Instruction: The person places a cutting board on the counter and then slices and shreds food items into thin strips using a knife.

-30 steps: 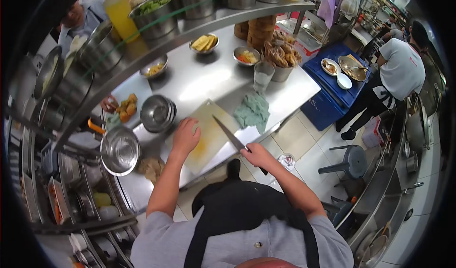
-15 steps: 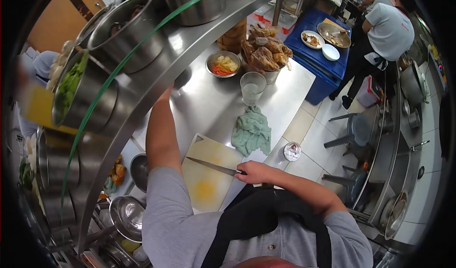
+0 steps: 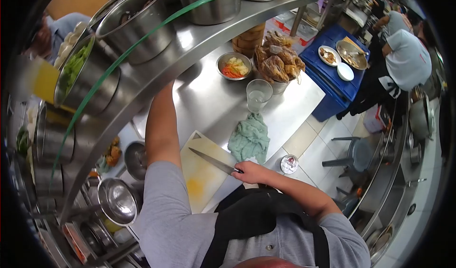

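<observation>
- The knife (image 3: 211, 159) is gripped by its handle in the right hand (image 3: 248, 172), fingers closed, just below the middle of the frame.
- The blade is pointed to the upper left, over the yellow-stained cutting board (image 3: 216, 185); whether the two are touching cannot be told.
- The left forearm (image 3: 162, 121) is stretched up, left of centre; the left hand is hidden by the shelf (image 3: 190, 49), so its opening and any hold cannot be told.
- A crumpled green cloth (image 3: 249, 137) is seen beside the board, on the bench (image 3: 297, 109).
- Above it, a glass (image 3: 259, 96) is set near a bowl (image 3: 233, 78) of chopped vegetables and a heap of browned meat (image 3: 280, 61).
- At upper right, dishes are carried by a blue box (image 3: 325, 94).
</observation>
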